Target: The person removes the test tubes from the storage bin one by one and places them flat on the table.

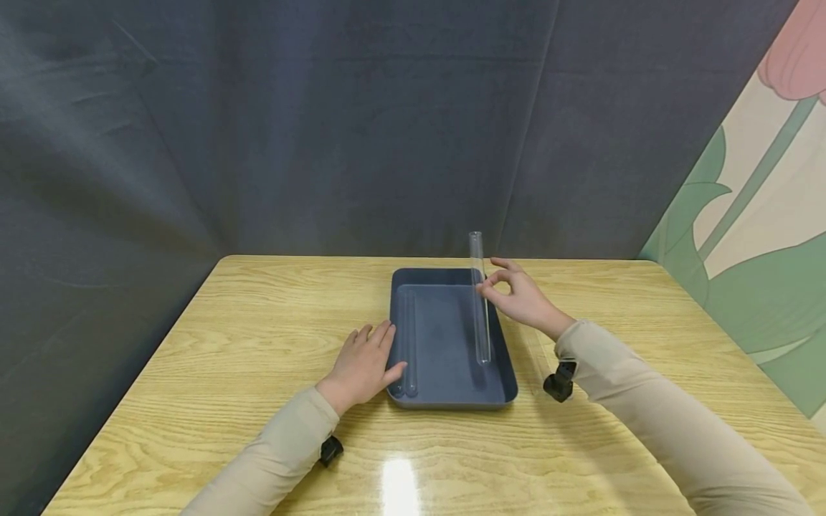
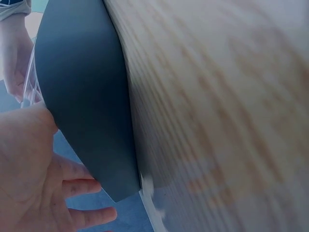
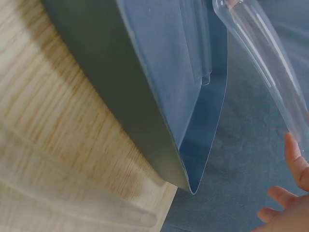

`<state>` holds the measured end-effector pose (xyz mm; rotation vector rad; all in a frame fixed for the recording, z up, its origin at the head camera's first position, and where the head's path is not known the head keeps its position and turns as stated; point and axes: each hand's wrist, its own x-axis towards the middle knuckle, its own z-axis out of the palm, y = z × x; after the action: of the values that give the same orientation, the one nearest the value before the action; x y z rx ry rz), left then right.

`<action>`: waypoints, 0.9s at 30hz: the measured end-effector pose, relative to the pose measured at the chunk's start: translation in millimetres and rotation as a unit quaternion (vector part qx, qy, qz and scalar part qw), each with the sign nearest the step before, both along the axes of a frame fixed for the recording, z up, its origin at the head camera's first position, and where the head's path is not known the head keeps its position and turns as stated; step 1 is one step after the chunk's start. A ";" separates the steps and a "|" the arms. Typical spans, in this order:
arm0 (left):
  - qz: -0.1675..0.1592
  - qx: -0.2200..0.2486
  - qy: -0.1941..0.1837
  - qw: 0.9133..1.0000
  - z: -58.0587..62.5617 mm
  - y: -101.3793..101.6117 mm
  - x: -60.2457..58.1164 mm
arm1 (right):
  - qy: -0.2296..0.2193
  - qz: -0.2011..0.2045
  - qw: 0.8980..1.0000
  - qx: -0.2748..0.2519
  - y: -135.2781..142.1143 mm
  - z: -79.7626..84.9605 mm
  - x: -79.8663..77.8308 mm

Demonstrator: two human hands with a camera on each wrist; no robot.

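Observation:
My right hand (image 1: 525, 301) pinches a clear glass test tube (image 1: 480, 322) between thumb and forefinger, its other fingers spread away. The tube stands nearly upright over the right part of a dark blue-grey tray (image 1: 445, 337), with its rounded end down and its open end up. Two more test tubes (image 1: 411, 344) lie side by side along the tray's left wall. At that left side, my left hand (image 1: 361, 362) rests with fingers extended over the rim. The left wrist view shows its fingers (image 2: 79, 186) right at the tray's edge.
Another clear tube (image 3: 96, 195) lies on the wooden table (image 1: 258, 344), outside the tray on its right. A dark curtain (image 1: 361, 129) hangs behind the table's far edge. To the right is a wall panel (image 1: 761, 236) with a flower pattern.

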<state>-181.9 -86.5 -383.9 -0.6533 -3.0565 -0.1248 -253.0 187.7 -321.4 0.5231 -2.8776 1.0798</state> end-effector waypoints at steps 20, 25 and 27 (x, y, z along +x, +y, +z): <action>0.001 0.006 -0.007 1.000 1.1 1.1 0.6 | 0.000 -0.015 1.000 -0.001 14.5 -7.0 2.6; 0.000 0.005 -0.006 1.000 1.0 1.1 0.7 | 0.001 -0.019 1.000 -0.003 18.2 -9.5 3.4; -0.001 0.006 -0.005 1.000 0.8 0.9 0.8 | -0.002 -0.019 1.000 -0.004 20.2 -10.0 3.7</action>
<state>-181.2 -85.7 -383.1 -0.6577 -3.0613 -0.1459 -249.3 207.9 -331.4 0.4636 -2.8728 1.0862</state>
